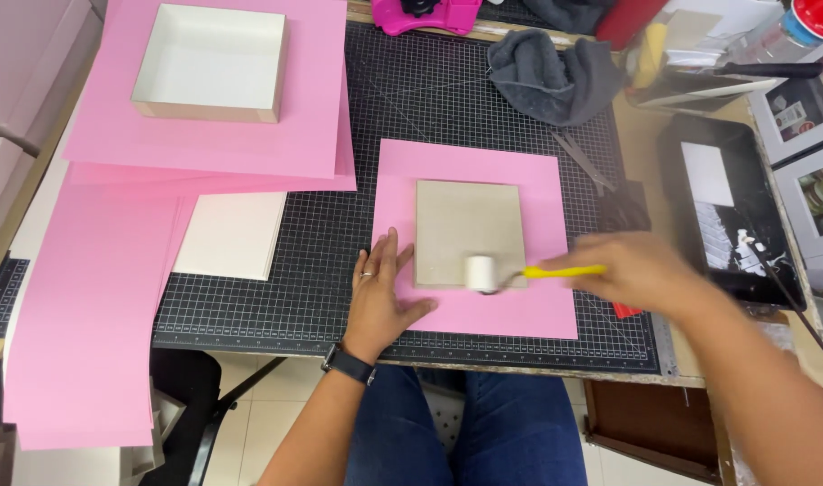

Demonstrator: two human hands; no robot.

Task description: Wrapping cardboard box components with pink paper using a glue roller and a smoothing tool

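A black gridded cutting mat [339,270] covers the table [650,135], with pale floor tiles showing below its near edge. On the mat lies a pink paper sheet [519,310] carrying a grey board square [465,225]. The left hand [382,288] rests flat, fingers spread, on the sheet's left edge, touching the board. The right hand [641,270], blurred, is closed around the yellow handle of a small white roller [481,274]. The handle runs left to right; the roller head points left and sits on the board's lower right corner.
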